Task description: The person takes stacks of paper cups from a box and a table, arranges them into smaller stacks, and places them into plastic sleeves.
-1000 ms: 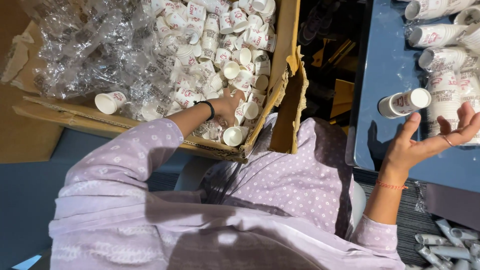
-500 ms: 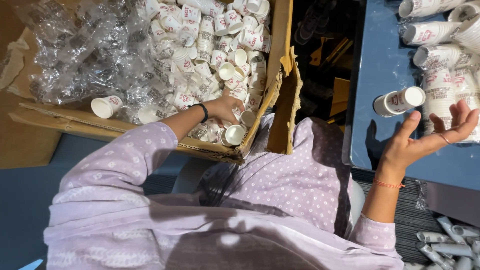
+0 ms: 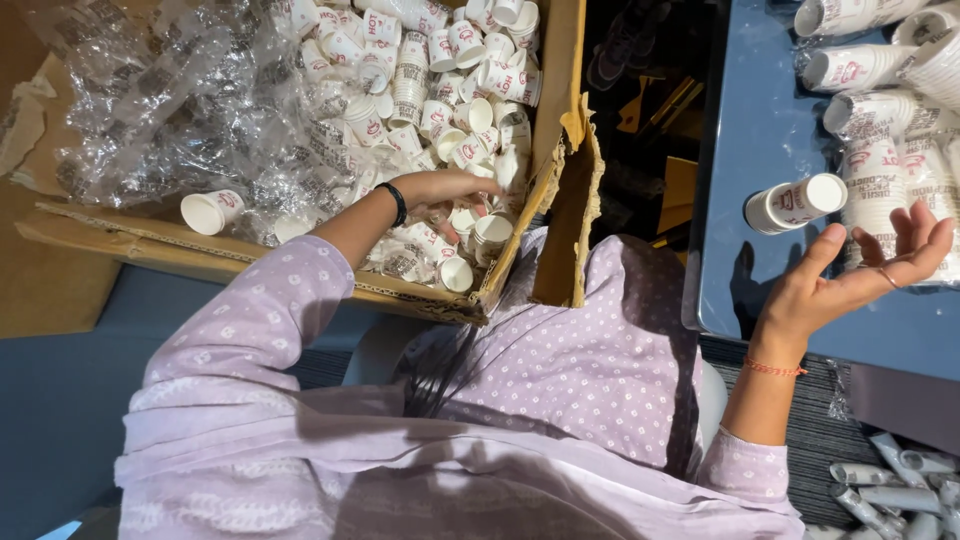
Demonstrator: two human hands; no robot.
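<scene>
A cardboard box (image 3: 560, 120) on my left holds several small white paper cups (image 3: 440, 60) with red print. My left hand (image 3: 445, 188), a black band on its wrist, reaches into the box's near corner, fingers lying over the loose cups; whether it grips one is hidden. My right hand (image 3: 850, 280) hovers palm up with fingers spread over the blue table (image 3: 760, 120), holding nothing. A short stack of nested cups (image 3: 795, 203) lies on its side on the table just beyond that hand's thumb.
Crumpled clear plastic wrap (image 3: 150, 100) fills the box's left half, and one cup (image 3: 210, 212) lies on its front flap. Sleeved cup stacks (image 3: 880, 70) line the table's far right. Rolled pale plastic pieces (image 3: 900, 490) lie at lower right. A dark gap (image 3: 640, 110) separates box and table.
My left hand has slid a little deeper into the box among the cups. My right hand stays open, palm up, almost where it was.
</scene>
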